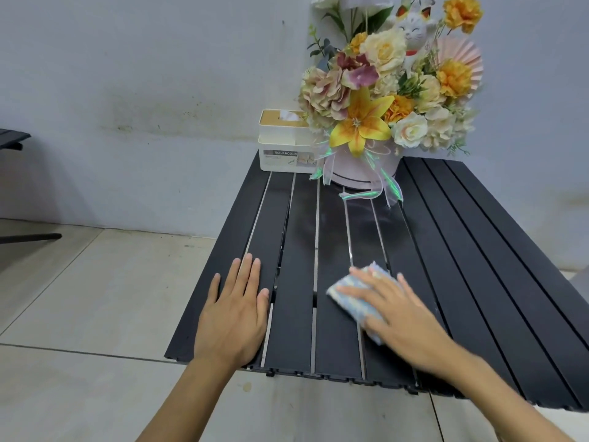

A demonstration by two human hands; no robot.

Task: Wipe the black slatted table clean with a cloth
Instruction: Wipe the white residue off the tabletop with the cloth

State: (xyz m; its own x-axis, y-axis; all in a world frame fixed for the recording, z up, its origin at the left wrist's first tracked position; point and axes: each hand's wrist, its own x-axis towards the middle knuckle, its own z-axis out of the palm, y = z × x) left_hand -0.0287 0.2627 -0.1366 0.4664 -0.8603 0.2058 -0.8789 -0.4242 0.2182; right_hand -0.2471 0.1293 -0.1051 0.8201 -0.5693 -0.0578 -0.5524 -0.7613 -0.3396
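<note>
head view, right hand [398, 309] flat, pressing cloth [357, 301] on table [478, 250], left hand [236, 311] flat on slats

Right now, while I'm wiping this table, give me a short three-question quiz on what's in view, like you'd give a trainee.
1. True or false: the left hand lies flat on the black slatted table, holding nothing.
2. Which of the hands presses the cloth onto the slats? A. the left hand. B. the right hand. C. both together.
3. Fill in: at the far end of the table, the tissue holder stands to the ___ of the flower arrangement.

Key: 1 true; 2 B; 3 left.
</note>
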